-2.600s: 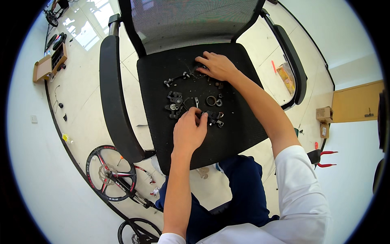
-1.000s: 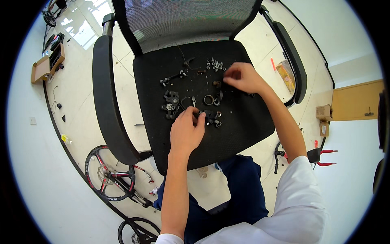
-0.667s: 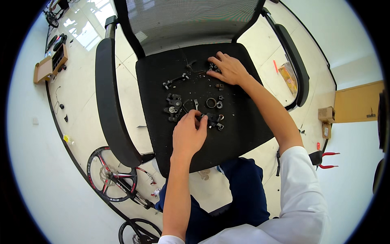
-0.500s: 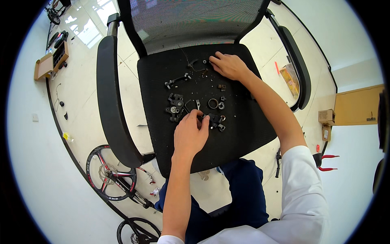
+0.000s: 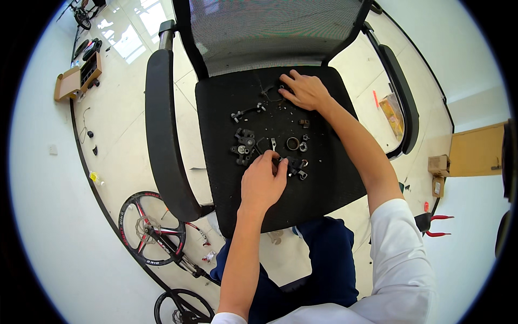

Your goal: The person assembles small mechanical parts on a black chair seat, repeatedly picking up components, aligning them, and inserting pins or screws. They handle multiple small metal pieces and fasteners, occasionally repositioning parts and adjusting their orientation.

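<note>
My left hand (image 5: 263, 182) rests on the black chair seat (image 5: 237, 204), thumb and fingers curled together over a dark part that they mostly hide. Beside its fingertips lies a black clamp-like part (image 5: 296, 167) with metal bolts. My right hand (image 5: 306, 93) is farther back, thumb and forefinger closed around a small pale washer (image 5: 281, 87). Just left of the washer is a thin dark wire (image 5: 271, 100). A black brake caliper-like part (image 5: 246, 147) lies left of my left hand, with a black bracket (image 5: 248, 112) behind it.
Between my hands lie a metal ring (image 5: 293, 143), a narrow silver piece (image 5: 273, 144) and a brown block (image 5: 304, 123). Armrests (image 5: 160, 129) flank the seat. On the floor are a bicycle wheel (image 5: 125, 229), an open cardboard box (image 5: 67, 86) and red-handled pliers (image 5: 440, 234).
My right hand has moved left to the small washer, which lay apart from its fingertips before. My left hand stays about where it was on the seat. The whole view has shifted slightly.
</note>
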`<action>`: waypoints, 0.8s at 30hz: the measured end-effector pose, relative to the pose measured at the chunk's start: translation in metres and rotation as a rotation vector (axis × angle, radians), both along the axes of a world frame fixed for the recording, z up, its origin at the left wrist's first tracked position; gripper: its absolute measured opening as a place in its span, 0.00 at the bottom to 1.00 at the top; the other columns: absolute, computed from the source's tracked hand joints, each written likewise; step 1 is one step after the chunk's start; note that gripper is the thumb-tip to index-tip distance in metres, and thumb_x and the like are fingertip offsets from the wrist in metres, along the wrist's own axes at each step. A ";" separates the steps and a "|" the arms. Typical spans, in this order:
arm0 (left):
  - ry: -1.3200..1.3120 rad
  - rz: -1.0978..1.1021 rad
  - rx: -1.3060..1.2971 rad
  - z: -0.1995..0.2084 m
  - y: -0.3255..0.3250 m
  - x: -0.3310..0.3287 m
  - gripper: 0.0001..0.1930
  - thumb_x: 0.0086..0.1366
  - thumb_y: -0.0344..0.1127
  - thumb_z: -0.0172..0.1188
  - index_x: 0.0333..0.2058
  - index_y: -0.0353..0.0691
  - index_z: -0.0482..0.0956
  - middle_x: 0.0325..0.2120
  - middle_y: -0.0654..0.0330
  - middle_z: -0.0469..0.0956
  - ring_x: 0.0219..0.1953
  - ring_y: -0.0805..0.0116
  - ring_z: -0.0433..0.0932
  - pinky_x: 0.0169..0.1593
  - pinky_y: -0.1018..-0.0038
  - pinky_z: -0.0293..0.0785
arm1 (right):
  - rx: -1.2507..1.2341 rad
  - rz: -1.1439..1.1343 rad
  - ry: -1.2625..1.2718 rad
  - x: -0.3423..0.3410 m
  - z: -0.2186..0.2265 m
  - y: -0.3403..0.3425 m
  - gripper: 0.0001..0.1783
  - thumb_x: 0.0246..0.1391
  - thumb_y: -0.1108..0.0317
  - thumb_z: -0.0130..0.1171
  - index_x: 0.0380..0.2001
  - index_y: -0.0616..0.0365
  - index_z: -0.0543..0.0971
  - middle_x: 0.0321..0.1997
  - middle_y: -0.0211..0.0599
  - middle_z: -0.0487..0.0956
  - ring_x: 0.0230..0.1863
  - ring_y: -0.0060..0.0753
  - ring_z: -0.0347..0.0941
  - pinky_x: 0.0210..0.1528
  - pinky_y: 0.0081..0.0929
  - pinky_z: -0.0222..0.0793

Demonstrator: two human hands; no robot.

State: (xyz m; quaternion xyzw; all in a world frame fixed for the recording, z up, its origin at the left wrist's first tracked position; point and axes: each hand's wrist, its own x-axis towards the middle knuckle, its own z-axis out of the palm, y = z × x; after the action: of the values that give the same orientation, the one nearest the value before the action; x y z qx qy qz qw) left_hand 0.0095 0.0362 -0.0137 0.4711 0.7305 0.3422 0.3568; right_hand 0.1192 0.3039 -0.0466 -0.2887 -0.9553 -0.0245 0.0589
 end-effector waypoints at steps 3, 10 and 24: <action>0.007 0.003 -0.003 0.000 0.000 0.001 0.15 0.67 0.42 0.60 0.42 0.35 0.80 0.23 0.55 0.79 0.25 0.60 0.78 0.34 0.66 0.73 | 0.032 0.021 0.043 -0.008 -0.012 0.006 0.15 0.64 0.54 0.54 0.48 0.49 0.73 0.40 0.41 0.75 0.33 0.47 0.80 0.34 0.43 0.76; -0.025 -0.002 -0.032 0.003 -0.001 -0.001 0.14 0.67 0.42 0.60 0.41 0.35 0.79 0.25 0.56 0.79 0.29 0.57 0.79 0.36 0.63 0.74 | 0.142 0.085 0.094 0.032 -0.017 0.023 0.14 0.58 0.61 0.58 0.46 0.52 0.74 0.40 0.38 0.76 0.39 0.43 0.79 0.36 0.41 0.76; -0.015 -0.006 0.022 -0.001 -0.005 -0.001 0.14 0.67 0.41 0.60 0.41 0.35 0.80 0.24 0.55 0.79 0.26 0.61 0.78 0.34 0.66 0.73 | 0.094 -0.302 -0.039 0.046 0.028 0.010 0.16 0.63 0.55 0.54 0.42 0.57 0.75 0.39 0.47 0.79 0.34 0.54 0.80 0.36 0.46 0.76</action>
State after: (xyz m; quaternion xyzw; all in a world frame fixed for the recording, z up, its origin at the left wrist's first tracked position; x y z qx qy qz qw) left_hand 0.0087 0.0312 -0.0144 0.4745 0.7227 0.3528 0.3579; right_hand 0.1647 0.3135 -0.0183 -0.4253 -0.8999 -0.0834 0.0492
